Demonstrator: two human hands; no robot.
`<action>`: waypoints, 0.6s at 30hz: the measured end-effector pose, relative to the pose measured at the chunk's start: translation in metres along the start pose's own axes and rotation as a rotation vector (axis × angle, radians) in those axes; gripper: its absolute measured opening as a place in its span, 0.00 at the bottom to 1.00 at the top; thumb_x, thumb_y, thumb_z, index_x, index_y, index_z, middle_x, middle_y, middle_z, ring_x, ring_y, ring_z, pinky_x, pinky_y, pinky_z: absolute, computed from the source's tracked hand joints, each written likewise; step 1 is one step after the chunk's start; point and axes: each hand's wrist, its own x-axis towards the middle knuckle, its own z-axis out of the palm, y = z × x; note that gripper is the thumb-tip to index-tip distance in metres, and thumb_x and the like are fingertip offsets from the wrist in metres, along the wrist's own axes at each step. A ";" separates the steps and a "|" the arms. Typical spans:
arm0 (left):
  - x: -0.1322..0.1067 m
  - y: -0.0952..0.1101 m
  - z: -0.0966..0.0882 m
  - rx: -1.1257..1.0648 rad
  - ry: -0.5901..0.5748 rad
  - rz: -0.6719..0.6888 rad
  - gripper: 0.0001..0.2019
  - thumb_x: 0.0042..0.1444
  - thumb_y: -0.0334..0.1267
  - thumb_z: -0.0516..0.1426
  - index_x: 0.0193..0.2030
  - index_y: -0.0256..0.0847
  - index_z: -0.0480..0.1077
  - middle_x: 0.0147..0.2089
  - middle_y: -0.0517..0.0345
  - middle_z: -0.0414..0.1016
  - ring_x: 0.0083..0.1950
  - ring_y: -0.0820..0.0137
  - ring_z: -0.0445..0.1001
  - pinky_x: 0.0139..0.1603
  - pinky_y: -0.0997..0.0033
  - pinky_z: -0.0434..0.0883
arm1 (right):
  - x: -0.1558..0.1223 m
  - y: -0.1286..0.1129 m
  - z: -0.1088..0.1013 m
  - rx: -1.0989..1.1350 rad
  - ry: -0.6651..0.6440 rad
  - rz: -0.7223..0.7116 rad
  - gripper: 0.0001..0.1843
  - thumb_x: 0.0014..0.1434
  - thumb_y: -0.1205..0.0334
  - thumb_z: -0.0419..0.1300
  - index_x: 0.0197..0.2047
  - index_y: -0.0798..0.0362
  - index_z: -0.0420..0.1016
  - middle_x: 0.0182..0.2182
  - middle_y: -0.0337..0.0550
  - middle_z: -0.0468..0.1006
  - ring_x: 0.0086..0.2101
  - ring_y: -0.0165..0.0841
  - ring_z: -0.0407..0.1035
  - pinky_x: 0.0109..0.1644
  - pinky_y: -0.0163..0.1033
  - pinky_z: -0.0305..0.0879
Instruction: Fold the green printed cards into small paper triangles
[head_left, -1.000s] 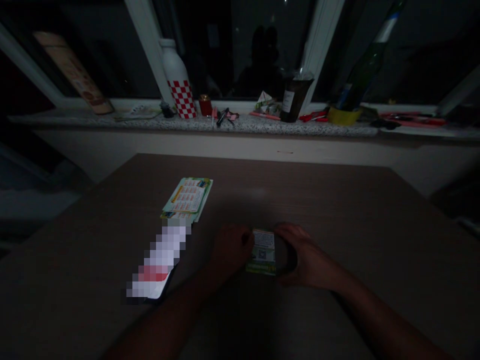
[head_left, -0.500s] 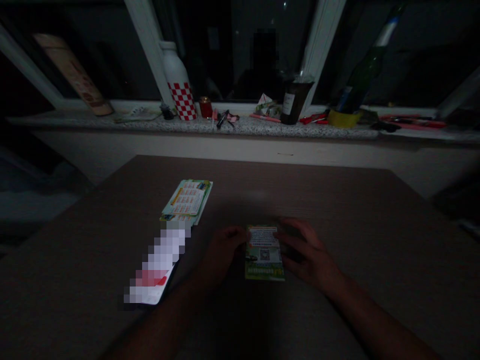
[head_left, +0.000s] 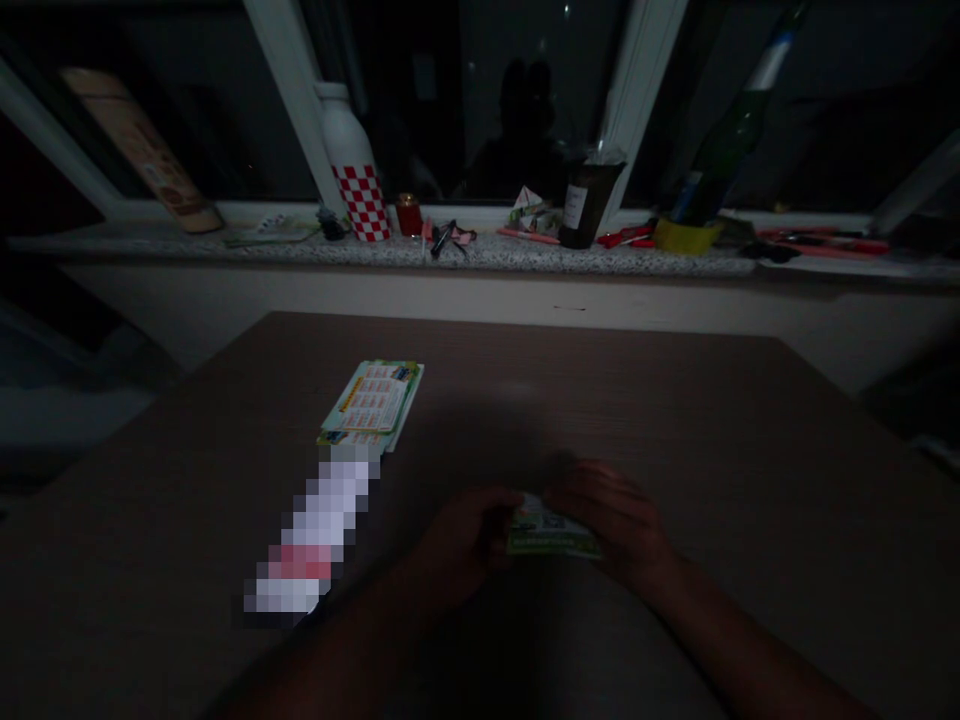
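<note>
A small printed leaflet (head_left: 553,540) with a green lower edge and a square code is between my hands, above the table's near middle. My left hand (head_left: 474,535) pinches it at the left edge, the thumb near the upper corner. On the other side my right hand (head_left: 619,515) is closed over the upper right part, fingers together and covering some of the print. The leaflet looks tilted, its upper part foreshortened. To the left lies a loose stack of similar printed leaflets (head_left: 371,400), apart from both hands.
A bright, phone-like slab (head_left: 311,530), mostly pixelated, lies below the stack on the brown table (head_left: 637,400). Along the granite windowsill (head_left: 495,256) stand a checkered white bottle (head_left: 360,185), a red-filled jar (head_left: 407,214), a dark cup (head_left: 589,205) and a green bottle (head_left: 724,150).
The leaflet has tipped from facing me to a foreshortened slant and moved slightly right. My right hand's spread fingers have closed over it, and my left hand has shifted right and nearer.
</note>
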 end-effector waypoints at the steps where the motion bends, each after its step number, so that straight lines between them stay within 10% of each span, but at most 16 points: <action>1: 0.000 0.000 0.000 -0.001 -0.002 -0.027 0.09 0.45 0.39 0.58 0.21 0.38 0.63 0.19 0.66 0.59 0.20 0.79 0.57 0.20 0.76 0.51 | 0.000 -0.001 0.000 0.027 -0.004 0.046 0.14 0.60 0.69 0.58 0.49 0.52 0.76 0.34 0.47 0.82 0.35 0.37 0.76 0.43 0.45 0.73; 6: -0.003 0.003 -0.003 0.076 -0.044 0.003 0.13 0.49 0.44 0.58 0.22 0.37 0.67 0.17 0.65 0.61 0.17 0.78 0.56 0.19 0.76 0.50 | -0.001 -0.006 0.003 0.178 -0.007 0.521 0.06 0.55 0.64 0.65 0.36 0.46 0.82 0.30 0.41 0.84 0.29 0.37 0.78 0.32 0.39 0.75; 10: -0.006 0.009 -0.009 0.447 0.052 0.350 0.13 0.52 0.44 0.58 0.24 0.37 0.70 0.21 0.62 0.68 0.23 0.75 0.64 0.24 0.76 0.58 | 0.000 -0.009 0.006 0.409 0.037 0.851 0.03 0.51 0.60 0.68 0.32 0.45 0.83 0.33 0.40 0.85 0.32 0.40 0.79 0.38 0.44 0.77; 14: -0.006 0.009 -0.009 0.520 -0.028 0.485 0.11 0.51 0.42 0.61 0.39 0.38 0.75 0.38 0.55 0.78 0.40 0.66 0.75 0.40 0.71 0.69 | -0.001 -0.010 0.007 0.650 -0.023 1.008 0.06 0.50 0.57 0.69 0.33 0.47 0.83 0.36 0.41 0.85 0.35 0.40 0.80 0.42 0.45 0.77; 18: -0.002 0.002 -0.005 0.608 0.031 0.491 0.11 0.53 0.43 0.60 0.35 0.37 0.77 0.34 0.54 0.79 0.36 0.65 0.76 0.36 0.70 0.69 | -0.003 -0.008 0.010 0.773 -0.068 1.078 0.09 0.49 0.56 0.69 0.35 0.48 0.83 0.36 0.41 0.85 0.35 0.38 0.79 0.43 0.44 0.76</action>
